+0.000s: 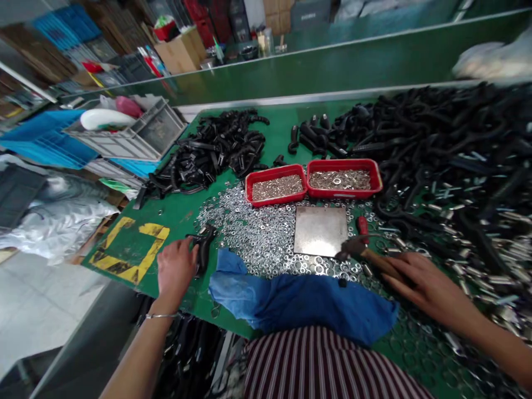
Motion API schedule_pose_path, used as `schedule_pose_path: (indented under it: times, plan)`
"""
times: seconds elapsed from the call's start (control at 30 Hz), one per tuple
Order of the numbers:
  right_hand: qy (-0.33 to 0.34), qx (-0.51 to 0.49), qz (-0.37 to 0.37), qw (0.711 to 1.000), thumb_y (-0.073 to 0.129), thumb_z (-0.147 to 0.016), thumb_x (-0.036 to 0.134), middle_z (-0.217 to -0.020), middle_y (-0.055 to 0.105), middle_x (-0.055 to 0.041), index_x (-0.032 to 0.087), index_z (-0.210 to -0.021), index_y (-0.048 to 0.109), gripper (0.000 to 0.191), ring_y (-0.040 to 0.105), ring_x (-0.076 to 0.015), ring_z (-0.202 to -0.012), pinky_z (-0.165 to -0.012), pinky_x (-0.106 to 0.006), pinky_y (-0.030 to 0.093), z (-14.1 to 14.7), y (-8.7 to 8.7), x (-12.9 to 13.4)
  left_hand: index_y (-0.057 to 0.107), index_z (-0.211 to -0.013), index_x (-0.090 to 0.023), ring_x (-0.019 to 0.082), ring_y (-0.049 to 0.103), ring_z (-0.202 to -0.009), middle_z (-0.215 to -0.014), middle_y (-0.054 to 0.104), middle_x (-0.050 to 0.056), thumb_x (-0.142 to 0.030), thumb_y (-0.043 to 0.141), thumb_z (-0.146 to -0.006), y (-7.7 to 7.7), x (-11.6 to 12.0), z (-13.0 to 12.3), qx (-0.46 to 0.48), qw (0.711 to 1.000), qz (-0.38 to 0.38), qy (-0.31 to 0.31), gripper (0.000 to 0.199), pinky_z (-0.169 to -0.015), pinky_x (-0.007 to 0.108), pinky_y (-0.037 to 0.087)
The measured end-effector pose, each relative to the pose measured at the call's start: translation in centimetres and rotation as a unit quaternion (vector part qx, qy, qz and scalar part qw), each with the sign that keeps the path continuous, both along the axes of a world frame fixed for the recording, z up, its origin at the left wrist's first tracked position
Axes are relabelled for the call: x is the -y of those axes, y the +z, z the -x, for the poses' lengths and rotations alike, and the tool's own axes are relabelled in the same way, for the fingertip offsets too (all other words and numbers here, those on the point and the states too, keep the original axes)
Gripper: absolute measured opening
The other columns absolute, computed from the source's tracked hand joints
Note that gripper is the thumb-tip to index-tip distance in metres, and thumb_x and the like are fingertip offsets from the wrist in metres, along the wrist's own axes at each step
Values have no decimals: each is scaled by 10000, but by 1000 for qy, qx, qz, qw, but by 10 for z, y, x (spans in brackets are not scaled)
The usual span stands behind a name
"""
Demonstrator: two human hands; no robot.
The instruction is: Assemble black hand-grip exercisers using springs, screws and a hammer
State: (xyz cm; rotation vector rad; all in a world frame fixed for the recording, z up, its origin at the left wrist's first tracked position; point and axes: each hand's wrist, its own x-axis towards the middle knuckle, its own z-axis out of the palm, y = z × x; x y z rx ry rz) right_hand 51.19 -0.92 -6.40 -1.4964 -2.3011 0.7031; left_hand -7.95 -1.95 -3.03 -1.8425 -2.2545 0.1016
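Note:
My left hand (178, 267) is at the left of the green table, its fingertips against a black curved part (203, 252); its fingers look curled at that part's edge. On the right, my right hand (409, 277) is closed on the wooden handle of a hammer (376, 260), whose dark head lies by the lower right corner of a square metal plate (321, 230). A red-handled tool (363, 228) lies just beyond the hammer head. Small metal washers (257, 235) are spread left of the plate, with larger rings below it.
Two red trays (305, 180) of small metal pieces stand behind the plate. Black parts are heaped at back left (211, 149) and right (449, 122). A blue cloth (299, 299) lies along the near edge. Metal cylinders (499, 255) cover the right side. A grey crate (137, 133) stands left.

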Motion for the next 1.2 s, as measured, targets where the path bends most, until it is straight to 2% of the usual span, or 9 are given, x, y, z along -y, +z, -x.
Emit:
schedule_pose_path:
  times: [0.2,0.4,0.53,0.67,0.8,0.93,1.03,1.1,1.2]
  plan:
    - [11,52,-72,996,473,-1005,452,-1094,625,-150,224,-1362,605,443,570,-303,-997,-900,-480,494,38,13,-13,630,-1259,-126,318,583,-1000,-1074,646,176,-198,328,-975,-13,-84,-92,32,975,45,-215,420,-908,428,451]
    - [-127,102,-115,980,415,-1022,333,-1062,650,-151,188,-1207,665,344,595,-293,-1013,-904,-441,484,-34,18,-8,659,-1053,-144,307,597,-959,-976,622,151,-237,356,-971,-33,-112,-101,42,967,67,-240,327,-883,394,476]
    - [-184,259,-82,945,425,-992,255,-1015,651,-170,139,-1091,692,307,614,-288,-945,-778,-380,474,-81,21,-46,643,-982,-148,306,642,-900,-935,655,151,-320,369,-980,-25,-118,-95,101,967,69,-224,323,-853,398,495]
    - [-170,373,-22,912,511,-938,256,-1004,650,-180,140,-979,689,217,617,-287,-895,-638,-342,415,-85,23,-81,634,-1107,-158,268,683,-838,-989,714,115,-403,397,-977,-12,-114,-104,240,957,-8,-162,365,-824,380,521]
    - [-231,283,-17,931,583,-902,321,-1004,657,-142,174,-912,634,155,623,-262,-876,-641,-332,424,-83,27,-86,662,-1155,-202,214,718,-804,-929,753,40,-442,495,-938,1,-102,-123,425,895,-34,-129,364,-858,361,550]
    - [-328,-83,58,939,697,-842,462,-858,673,-56,208,-931,569,298,620,-200,-737,-683,-343,495,-63,39,-76,657,-1156,-188,210,743,-864,-929,769,49,-434,582,-918,11,-95,-169,593,794,27,-132,350,-911,397,565]
    - [-284,-356,175,873,797,-762,496,-953,710,-38,224,-991,588,412,638,-165,-735,-738,-349,547,-23,45,-70,644,-1090,-173,192,744,-823,-949,763,77,-377,618,-912,13,-91,-220,699,688,103,-165,272,-842,384,595]
    - [-247,-445,238,827,824,-754,461,-1024,712,-46,219,-1011,628,404,641,-148,-760,-760,-339,561,9,45,-68,646,-1056,-180,177,736,-816,-935,755,79,-334,623,-911,10,-88,-255,747,621,148,-186,213,-793,357,603]
    - [-220,-508,267,789,828,-781,388,-966,687,-28,204,-947,652,304,614,-118,-752,-685,-260,541,52,43,-67,668,-1062,-183,170,725,-816,-874,737,63,-316,652,-897,1,-84,-295,785,565,175,-183,212,-765,332,597]
